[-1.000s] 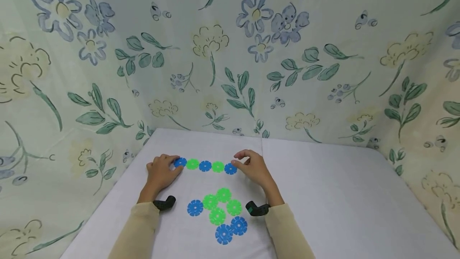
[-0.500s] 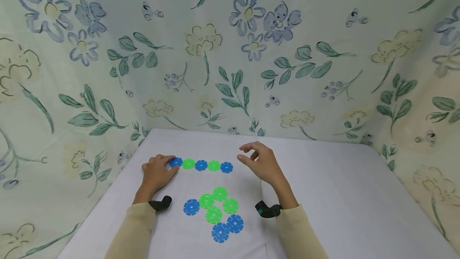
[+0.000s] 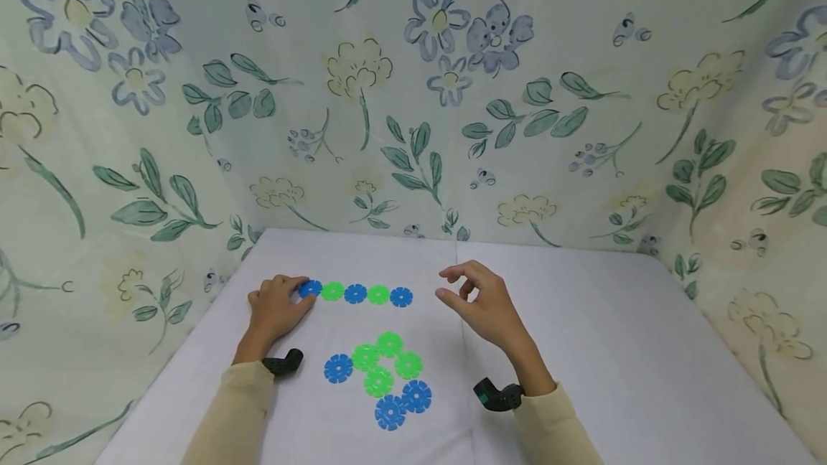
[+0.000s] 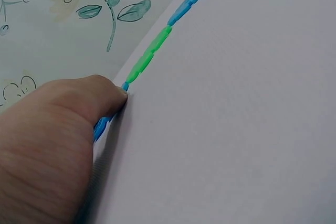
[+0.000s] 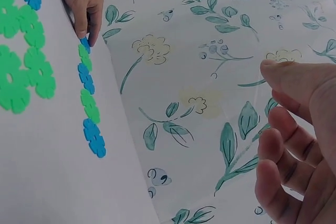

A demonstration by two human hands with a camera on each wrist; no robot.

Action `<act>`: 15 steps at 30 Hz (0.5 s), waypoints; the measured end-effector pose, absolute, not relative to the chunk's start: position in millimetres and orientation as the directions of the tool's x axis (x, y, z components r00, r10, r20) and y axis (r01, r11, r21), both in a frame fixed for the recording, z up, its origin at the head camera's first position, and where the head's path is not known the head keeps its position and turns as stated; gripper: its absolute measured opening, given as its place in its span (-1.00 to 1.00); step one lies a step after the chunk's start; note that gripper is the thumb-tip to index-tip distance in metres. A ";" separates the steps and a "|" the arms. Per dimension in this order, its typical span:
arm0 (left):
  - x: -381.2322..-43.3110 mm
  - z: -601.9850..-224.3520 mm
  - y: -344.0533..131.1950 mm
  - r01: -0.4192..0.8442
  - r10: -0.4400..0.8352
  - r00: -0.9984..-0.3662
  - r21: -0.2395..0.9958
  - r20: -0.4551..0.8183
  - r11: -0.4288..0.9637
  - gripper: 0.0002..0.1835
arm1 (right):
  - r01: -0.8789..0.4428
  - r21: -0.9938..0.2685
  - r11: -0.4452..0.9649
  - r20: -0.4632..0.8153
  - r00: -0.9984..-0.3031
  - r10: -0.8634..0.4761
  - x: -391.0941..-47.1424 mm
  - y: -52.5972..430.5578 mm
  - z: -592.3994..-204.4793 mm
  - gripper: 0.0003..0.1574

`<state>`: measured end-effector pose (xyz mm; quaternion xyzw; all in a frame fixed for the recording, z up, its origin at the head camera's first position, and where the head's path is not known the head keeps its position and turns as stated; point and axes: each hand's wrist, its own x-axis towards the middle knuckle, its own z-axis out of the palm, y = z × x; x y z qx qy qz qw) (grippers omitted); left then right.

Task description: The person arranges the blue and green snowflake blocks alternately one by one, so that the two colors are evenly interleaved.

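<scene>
A row of notched plastic building discs, blue and green in turn, lies across the table, with a green disc [image 3: 332, 291] second from its left end. At that end my left hand [image 3: 274, 311] holds the blue disc [image 3: 310, 288] between thumb and index finger. Its thumb [image 4: 105, 95] sits right at the disc's edge in the left wrist view. My right hand [image 3: 481, 303] is raised to the right of the row's last blue disc [image 3: 401, 297], a gap between them. Its fingers are loosely bent and hold nothing, as the right wrist view also shows.
Nearer the body lies a loose group of discs: several green discs [image 3: 378, 382] touching one another, a blue disc [image 3: 339, 369] on their left and overlapping blue discs [image 3: 390, 412] in front. A white cloth covers the table [image 3: 581, 336]; a floral curtain [image 3: 388, 106] hangs behind it.
My right hand has left the blue disc at the row's right end and moved off to the right. My left hand keeps its hold at the left end. The head view has shifted slightly.
</scene>
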<state>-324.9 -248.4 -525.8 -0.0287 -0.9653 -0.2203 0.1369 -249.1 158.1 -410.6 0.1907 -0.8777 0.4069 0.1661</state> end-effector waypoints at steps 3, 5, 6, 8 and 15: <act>-324.7 -525.4 -249.8 0.115 -0.003 -0.962 0.418 0.273 0.901 -0.45 | -0.476 -0.653 0.589 0.453 -0.869 -0.200 -245.8 159.8 -415.4 -0.67; -325.2 -526.0 -250.8 0.118 -0.001 -0.961 0.416 0.277 0.902 -0.45 | -0.480 -0.652 0.587 0.451 -0.868 -0.209 -244.8 160.1 -420.0 -0.69; -325.3 -525.7 -251.0 0.121 0.000 -0.960 0.416 0.279 0.902 -0.45 | -0.481 -0.646 0.592 0.449 -0.867 -0.215 -244.7 159.8 -422.4 -0.69; -325.7 -525.2 -251.1 0.125 0.002 -0.959 0.416 0.284 0.901 -0.45 | -0.480 -0.639 0.600 0.437 -0.870 -0.231 -245.2 158.5 -427.3 -0.69; -325.1 -525.1 -249.5 0.125 0.001 -0.959 0.416 0.284 0.901 -0.45 | -0.458 -0.655 0.600 0.348 -0.889 -0.298 -247.9 154.6 -442.2 -0.68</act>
